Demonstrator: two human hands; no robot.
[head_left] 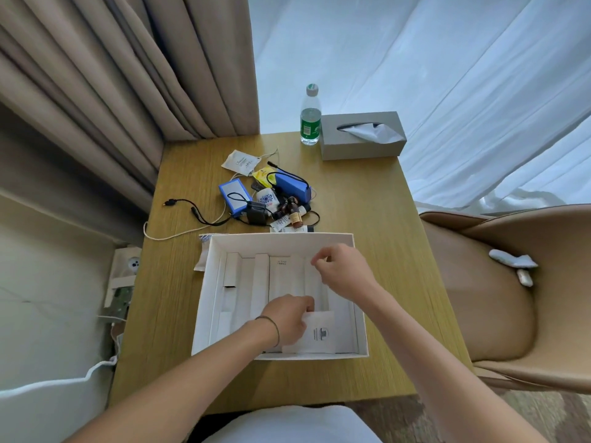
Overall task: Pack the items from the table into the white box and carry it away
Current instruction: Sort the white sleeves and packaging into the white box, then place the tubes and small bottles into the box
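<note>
Head view: the open white cardboard box [204,302] sits on the square wooden table [377,219] toward 6 o'clock, its near wall close to the table's front edge, with bare wood on both sides. The left hand [289,319] reaches inside, fingers curled onto a white printed paper packet [319,335] at the box's near right. The right hand [343,270] hovers above the box's far right, fingertips pinched together; what they hold, if anything, cannot be told. At 12 o'clock, just beyond the far wall, lies a clutter of blue battery packs [235,198], black cables [198,215] and small brown bottles [292,212].
</note>
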